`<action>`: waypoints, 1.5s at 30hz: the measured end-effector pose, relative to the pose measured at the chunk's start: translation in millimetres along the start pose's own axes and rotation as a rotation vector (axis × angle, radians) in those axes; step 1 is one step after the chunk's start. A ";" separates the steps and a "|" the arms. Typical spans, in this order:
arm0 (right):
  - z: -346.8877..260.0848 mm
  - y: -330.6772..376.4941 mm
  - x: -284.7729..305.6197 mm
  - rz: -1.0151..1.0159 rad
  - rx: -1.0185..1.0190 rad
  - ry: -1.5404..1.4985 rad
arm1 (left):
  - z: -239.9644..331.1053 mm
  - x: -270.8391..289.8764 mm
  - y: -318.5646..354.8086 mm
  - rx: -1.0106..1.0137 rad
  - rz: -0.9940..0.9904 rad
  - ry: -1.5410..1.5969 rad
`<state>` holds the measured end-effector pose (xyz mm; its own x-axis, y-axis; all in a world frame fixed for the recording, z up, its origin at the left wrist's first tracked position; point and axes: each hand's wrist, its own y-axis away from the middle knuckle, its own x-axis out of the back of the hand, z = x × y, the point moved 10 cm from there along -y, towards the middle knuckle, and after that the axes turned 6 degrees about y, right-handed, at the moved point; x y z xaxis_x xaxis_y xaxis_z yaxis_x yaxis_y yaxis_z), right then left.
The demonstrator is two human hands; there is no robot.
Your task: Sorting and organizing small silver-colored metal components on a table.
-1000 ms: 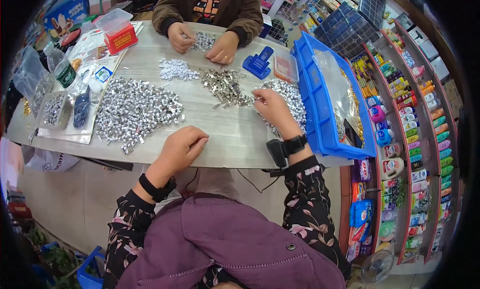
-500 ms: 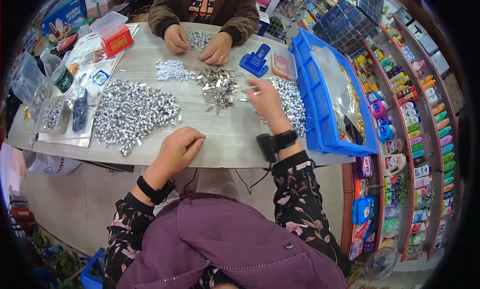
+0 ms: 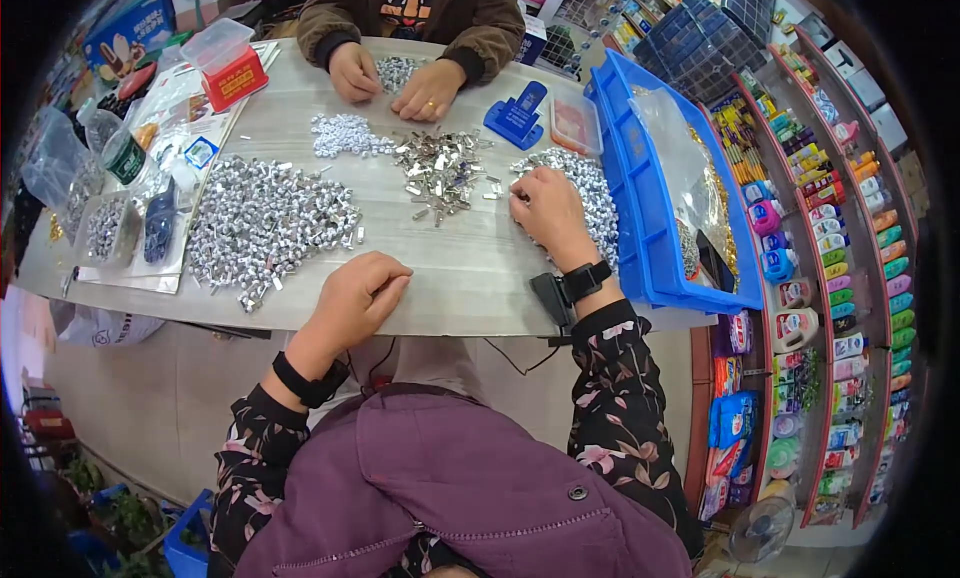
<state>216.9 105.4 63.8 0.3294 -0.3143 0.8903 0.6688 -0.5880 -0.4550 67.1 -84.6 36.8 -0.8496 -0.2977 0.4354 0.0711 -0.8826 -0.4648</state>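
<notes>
Right hand (image 3: 545, 210) reaching into the silver heap (image 3: 590, 193) beside the blue bin (image 3: 640, 178), fingers pinched at its edge, any piece between them too small to tell. Left hand (image 3: 360, 296) curled loosely on the bench (image 3: 470, 268), contents hidden. Bigger silver pile (image 3: 265, 223) left, mixed clips (image 3: 440, 168) ahead, another person's hands (image 3: 395, 76) opposite.

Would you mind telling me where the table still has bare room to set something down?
Bare tabletop lies between the left hand and right hand. It is crowded at the big silver pile, the mixed metal pile and the pile by the blue tray.
</notes>
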 end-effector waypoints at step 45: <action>-41.2 -4.0 -0.5 0.177 -0.058 -0.489 | -99.9 70.3 -95.1 0.232 -0.286 -0.722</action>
<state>186.6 77.2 64.4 0.7158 -0.0361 0.6973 0.5414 -0.6021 -0.5869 -51.6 14.7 34.6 -0.3098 -0.1407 0.9403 0.0761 -0.9895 -0.1229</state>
